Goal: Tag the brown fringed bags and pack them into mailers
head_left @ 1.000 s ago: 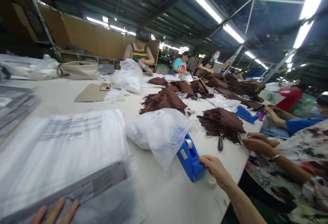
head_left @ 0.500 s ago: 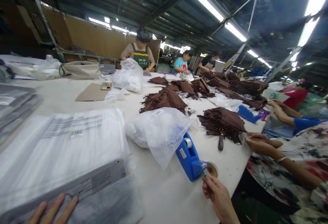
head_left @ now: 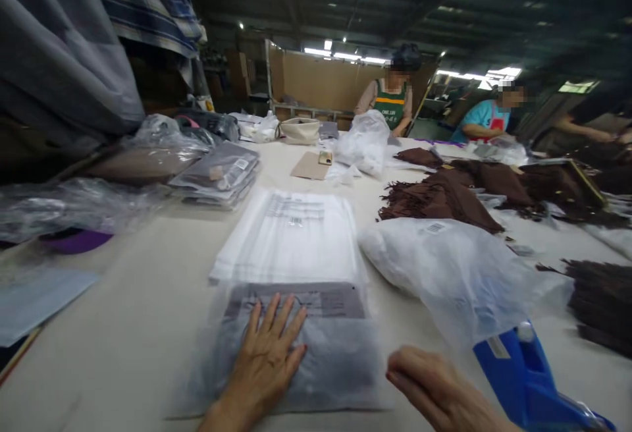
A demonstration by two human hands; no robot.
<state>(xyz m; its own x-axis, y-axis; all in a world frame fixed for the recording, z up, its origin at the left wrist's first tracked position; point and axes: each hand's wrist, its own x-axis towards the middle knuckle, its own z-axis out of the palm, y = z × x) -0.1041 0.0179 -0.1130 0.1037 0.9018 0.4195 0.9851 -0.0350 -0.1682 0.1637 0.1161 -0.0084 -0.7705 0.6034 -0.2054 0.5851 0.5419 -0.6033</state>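
My left hand [head_left: 269, 353] lies flat with fingers spread on a clear plastic bag [head_left: 340, 359] holding something grey and folded. That bag lies at the near edge of a stack of white plastic packages [head_left: 296, 241] with printed text and a barcode label. My right hand [head_left: 434, 379] hovers just right of the grey bag, thumb and fingers pinched together. What it pinches, if anything, is too small and blurred to make out. Further right stands a blue tape dispenser [head_left: 523, 366], partly under a filled white plastic bag [head_left: 444, 267].
Bagged grey packages [head_left: 222, 168] are piled at the left, near crumpled clear plastic [head_left: 99, 205]. Brown fringed bags [head_left: 439, 201] cover the right side. A phone [head_left: 324, 157] rests on brown card [head_left: 306, 166]. A person in a green apron [head_left: 390, 103] stands across the table.
My view has swung left. My right hand has come away from the tape dispenser, toward the grey bag. My left hand stays on the bag, now more fully in view.
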